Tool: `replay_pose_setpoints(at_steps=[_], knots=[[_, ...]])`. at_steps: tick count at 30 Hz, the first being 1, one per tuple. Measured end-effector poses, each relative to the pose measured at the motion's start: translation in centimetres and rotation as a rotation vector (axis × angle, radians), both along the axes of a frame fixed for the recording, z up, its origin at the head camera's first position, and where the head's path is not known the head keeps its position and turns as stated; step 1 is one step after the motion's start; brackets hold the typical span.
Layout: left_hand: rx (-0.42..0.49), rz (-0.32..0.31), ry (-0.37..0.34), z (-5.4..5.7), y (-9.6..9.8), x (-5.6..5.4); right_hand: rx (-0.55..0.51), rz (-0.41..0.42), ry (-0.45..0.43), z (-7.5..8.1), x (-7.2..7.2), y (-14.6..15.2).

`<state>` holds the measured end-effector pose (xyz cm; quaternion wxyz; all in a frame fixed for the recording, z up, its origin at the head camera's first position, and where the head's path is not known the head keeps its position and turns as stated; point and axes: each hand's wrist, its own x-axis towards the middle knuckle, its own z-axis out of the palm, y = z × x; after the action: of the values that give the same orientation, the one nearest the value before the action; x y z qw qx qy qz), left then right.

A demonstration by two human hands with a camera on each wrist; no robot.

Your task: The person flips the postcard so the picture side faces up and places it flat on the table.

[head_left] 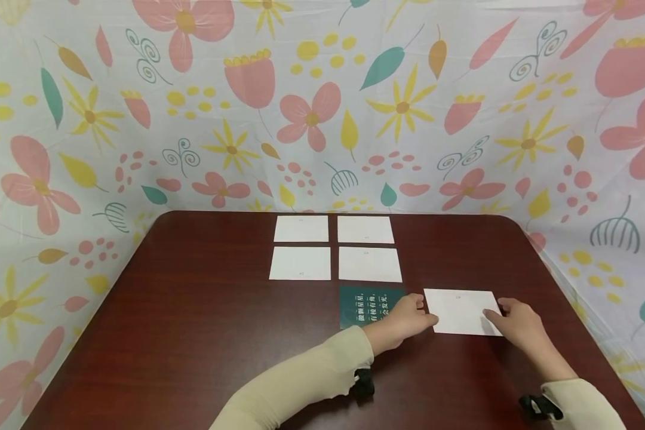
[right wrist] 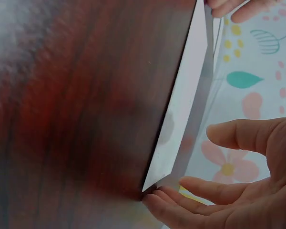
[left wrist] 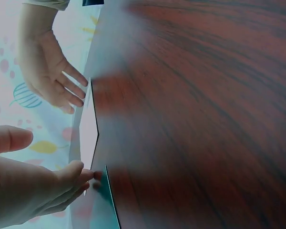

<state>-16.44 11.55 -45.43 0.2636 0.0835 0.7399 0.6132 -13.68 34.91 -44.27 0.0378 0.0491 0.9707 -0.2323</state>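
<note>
A white card with a tiny mark near its far edge lies on the table at the right, between the two hands. At its left edge, the fingertips of my left hand are spread, with the thumb held apart from the fingers. My right hand is at the opposite edge, its thumb over the card's corner in the head view. In the right wrist view, the right fingers reach the card's end and the thumb stands well off it. A dark green card with white printed characters is partly hidden behind my left hand.
Several white cards stand in two rows farther back, among them a near-left card and a near-right card. The dark reddish-brown table ends at a hanging flowered cloth.
</note>
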Motion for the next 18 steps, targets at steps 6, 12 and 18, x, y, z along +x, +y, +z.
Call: replay_pose_setpoints(at_steps=[6,12,18], knots=[[0.013,0.034,-0.022,-0.3,0.7,0.1,-0.013,-0.006,0.008,-0.2,-0.1,-0.3],[0.003,0.078,-0.047,-0.1,1.1,0.4,-0.027,-0.007,0.002,-0.1,-0.2,-0.2],[0.025,0.141,-0.054,0.3,1.4,0.7,-0.067,-0.047,-0.024,-0.3,-0.3,0.2]])
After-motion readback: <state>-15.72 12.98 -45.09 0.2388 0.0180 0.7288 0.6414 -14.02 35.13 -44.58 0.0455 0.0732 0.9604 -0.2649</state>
